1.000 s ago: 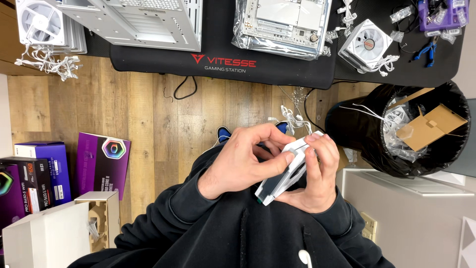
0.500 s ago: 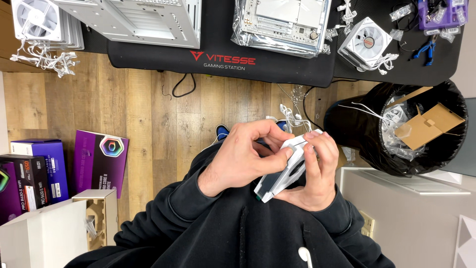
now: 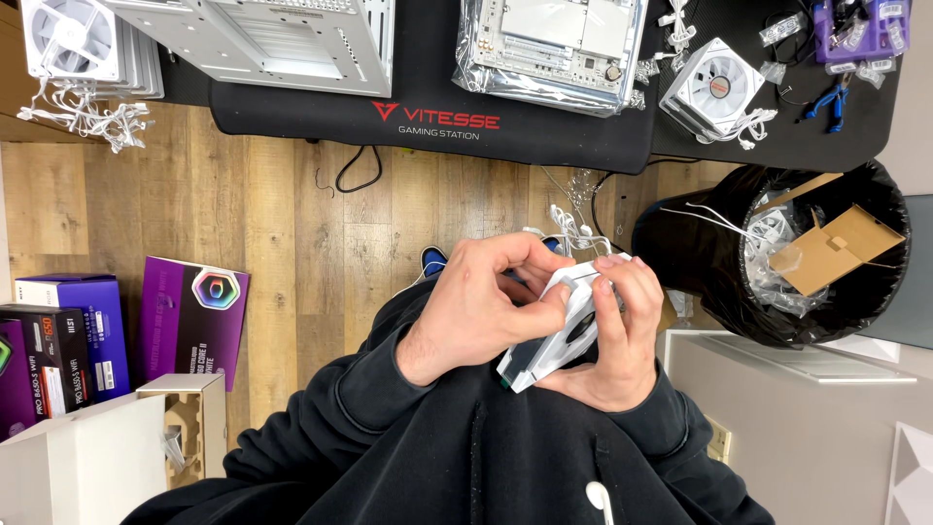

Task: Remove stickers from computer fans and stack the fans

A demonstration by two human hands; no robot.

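Both hands hold a white case fan (image 3: 556, 335) seen edge-on, close above my lap in a black hoodie. My left hand (image 3: 481, 306) curls around its left edge with the fingertips at the top corner. My right hand (image 3: 614, 335) cups the fan's right side, fingers folded over the frame. White cables (image 3: 573, 233) trail from the fan's top toward the floor. Much of the fan's face is hidden by my fingers.
A black mat (image 3: 437, 107) carries a white computer case (image 3: 262, 39), a motherboard in a silver bag (image 3: 554, 49) and a white fan (image 3: 714, 87). A black bin (image 3: 768, 253) with cardboard stands right. Purple and black boxes (image 3: 185, 316) sit left on the wood floor.
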